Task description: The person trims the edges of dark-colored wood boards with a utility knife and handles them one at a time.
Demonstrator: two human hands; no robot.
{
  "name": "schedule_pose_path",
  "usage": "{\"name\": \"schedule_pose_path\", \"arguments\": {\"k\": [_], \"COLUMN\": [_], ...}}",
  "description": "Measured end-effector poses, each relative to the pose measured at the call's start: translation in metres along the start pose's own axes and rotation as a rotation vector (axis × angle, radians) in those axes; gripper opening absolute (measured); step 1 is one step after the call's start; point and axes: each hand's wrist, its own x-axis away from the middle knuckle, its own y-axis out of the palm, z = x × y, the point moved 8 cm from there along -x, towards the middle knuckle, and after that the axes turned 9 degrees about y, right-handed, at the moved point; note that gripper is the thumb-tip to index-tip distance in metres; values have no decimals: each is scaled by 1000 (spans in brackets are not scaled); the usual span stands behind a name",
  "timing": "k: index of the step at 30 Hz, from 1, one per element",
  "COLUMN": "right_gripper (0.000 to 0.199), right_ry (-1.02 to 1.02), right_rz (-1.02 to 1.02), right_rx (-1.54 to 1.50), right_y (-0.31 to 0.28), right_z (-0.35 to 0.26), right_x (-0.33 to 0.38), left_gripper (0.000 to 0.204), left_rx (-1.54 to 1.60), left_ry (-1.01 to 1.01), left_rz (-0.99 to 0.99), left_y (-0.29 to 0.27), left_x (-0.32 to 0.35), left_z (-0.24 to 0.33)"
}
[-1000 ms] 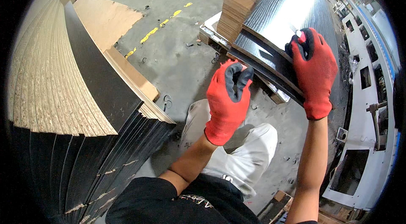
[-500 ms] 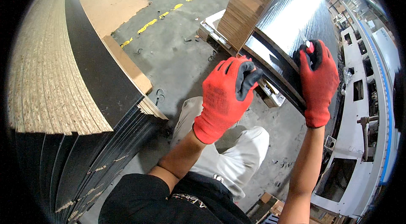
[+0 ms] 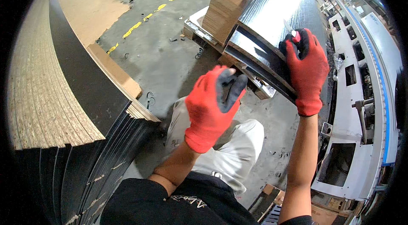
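Note:
My right hand [image 3: 309, 65], in a red glove with black palm, is closed round a knife [image 3: 288, 25] whose pale blade sticks out past the fingers. That hand is over the near edge of a glossy black panel [image 3: 272, 6], the top one of a stack. To the left, my left hand [image 3: 212, 106], gloved the same way, hangs in the air above my knees. Its fingers are loosely curled, with a gap between thumb and forefinger, and nothing shows in it. One bare fingertip pokes out of the glove.
On the left stands a tall stack of particle boards [image 3: 51, 97] with black faces. Brown boards [image 3: 223, 12] sit on a pallet [image 3: 193, 27] beyond my hands. A white machine frame [image 3: 342, 127] runs along the right. Black strip scraps [image 3: 149, 97] lie on the grey floor.
The view has shifted, so the panels sit further left in it. My left hand has drawn back from the panel edge and its fingers have loosened. My right hand still grips the knife.

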Motion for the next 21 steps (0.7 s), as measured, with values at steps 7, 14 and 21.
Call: {"name": "schedule_pose_path", "arguments": {"k": [7,14,21], "right_gripper": [40,31,32], "right_ry": [29,-14,-1], "right_rz": [-96,-100,-96], "right_rx": [58,32,-14], "right_y": [-1,2,5], "right_z": [-2,-6,0], "right_x": [-3,-5,-5], "left_gripper": [19,19,18], "left_rx": [84,-146,218], "left_ry": [-110,42,-279], "left_rz": [-383,-315,-388], "left_y": [23,16,28], "left_x": [-26,-21,-21], "left_z": [-15,-14,-28]}}
